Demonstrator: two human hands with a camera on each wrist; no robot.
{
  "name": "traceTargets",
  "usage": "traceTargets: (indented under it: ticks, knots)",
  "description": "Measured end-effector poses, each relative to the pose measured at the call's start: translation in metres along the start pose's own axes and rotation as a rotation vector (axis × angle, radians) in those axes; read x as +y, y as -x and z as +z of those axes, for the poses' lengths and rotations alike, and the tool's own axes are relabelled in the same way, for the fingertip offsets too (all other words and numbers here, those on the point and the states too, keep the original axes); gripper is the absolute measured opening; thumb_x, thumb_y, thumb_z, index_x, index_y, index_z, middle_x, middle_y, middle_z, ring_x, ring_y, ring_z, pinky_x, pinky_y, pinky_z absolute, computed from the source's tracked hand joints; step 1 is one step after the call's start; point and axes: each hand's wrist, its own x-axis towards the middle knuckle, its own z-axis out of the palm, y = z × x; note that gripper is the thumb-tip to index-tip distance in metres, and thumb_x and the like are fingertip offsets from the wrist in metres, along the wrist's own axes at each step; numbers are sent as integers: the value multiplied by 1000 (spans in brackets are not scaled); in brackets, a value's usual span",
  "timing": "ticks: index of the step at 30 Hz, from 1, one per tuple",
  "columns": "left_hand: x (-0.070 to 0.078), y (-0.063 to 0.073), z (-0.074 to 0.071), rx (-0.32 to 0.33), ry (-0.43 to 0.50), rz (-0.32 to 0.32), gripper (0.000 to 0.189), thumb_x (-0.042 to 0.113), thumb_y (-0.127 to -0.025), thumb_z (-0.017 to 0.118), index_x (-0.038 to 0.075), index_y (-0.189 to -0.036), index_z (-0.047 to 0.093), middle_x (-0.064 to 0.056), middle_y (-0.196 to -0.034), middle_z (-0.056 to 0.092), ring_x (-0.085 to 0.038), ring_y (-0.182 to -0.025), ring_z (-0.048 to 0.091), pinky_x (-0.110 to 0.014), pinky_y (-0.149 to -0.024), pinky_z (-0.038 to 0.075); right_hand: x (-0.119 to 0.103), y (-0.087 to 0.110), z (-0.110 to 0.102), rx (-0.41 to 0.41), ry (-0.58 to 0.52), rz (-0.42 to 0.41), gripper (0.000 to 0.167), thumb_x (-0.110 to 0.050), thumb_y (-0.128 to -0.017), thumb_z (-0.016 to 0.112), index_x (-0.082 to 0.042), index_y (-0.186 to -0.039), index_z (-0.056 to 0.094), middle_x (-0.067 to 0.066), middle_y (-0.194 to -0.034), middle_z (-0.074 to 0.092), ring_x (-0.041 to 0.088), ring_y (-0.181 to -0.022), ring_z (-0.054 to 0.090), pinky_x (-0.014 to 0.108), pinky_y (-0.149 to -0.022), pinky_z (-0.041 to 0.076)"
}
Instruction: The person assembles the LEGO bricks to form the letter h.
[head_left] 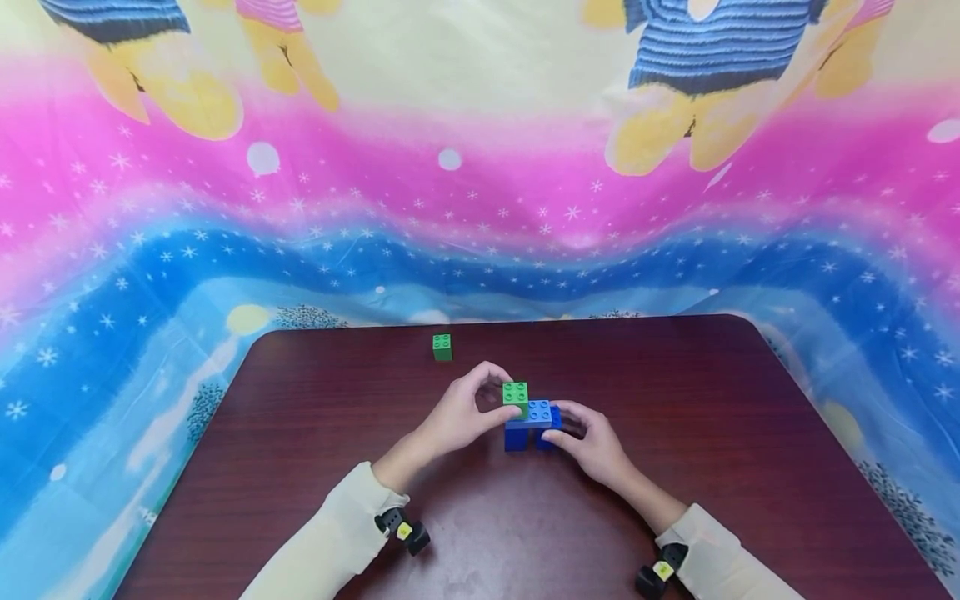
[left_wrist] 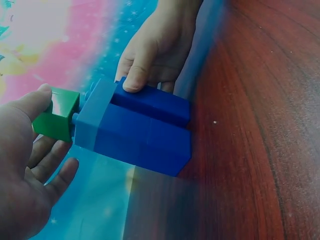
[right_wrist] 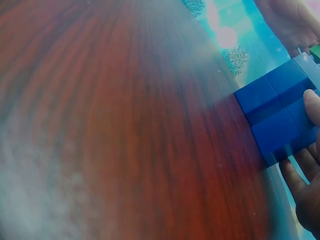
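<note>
My left hand [head_left: 461, 412] pinches a green toy building block [head_left: 515, 392] between thumb and fingers. It sits over the left end of a light blue block [head_left: 539, 412]. In the left wrist view, studs show between the green block [left_wrist: 61, 114] and the light blue block [left_wrist: 94, 119], so it is not pressed fully down. Below stand two dark blue stacks [head_left: 516, 438] side by side, with a narrow gap. From the right, my right hand [head_left: 596, 446] grips the right dark blue stack [right_wrist: 285, 131], thumb on its near side.
Another green block [head_left: 442, 347] stands near the back edge of the dark wooden table [head_left: 300, 417]. A printed cloth [head_left: 480, 200] hangs behind the table and around its sides. Each sleeve cuff has a small black camera, left [head_left: 402, 531] and right [head_left: 662, 570].
</note>
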Motion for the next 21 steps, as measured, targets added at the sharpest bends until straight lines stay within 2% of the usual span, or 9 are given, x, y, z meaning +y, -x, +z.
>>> traceTargets:
  ticks: [6, 13, 21]
  knots:
    - [-1, 0, 1, -1, -12, -3, 36, 20, -91, 80, 15, -118, 57, 4, -109, 69, -10, -99, 67, -33, -82, 56, 0, 0, -1, -9, -6, 10, 41, -6, -92, 75, 2, -131, 62, 17, -120, 71, 31, -110, 69, 48, -94, 55]
    - [-2, 0, 3, -3, -30, -13, 37, 21, -91, 80, 15, -119, 57, 4, -111, 70, -13, -110, 67, -37, -71, 53, 3, -1, 0, -6, -8, 16, 42, -5, -92, 75, 2, -132, 62, 17, -120, 71, 29, -110, 69, 45, -94, 55]
    - [-3, 0, 3, -1, -53, -4, 37, 20, -89, 82, 16, -117, 58, 3, -111, 71, -13, -106, 68, -40, -84, 56, 1, 0, 0, -7, -7, 25, 42, -5, -92, 75, 2, -131, 62, 17, -120, 71, 28, -109, 69, 45, -94, 55]
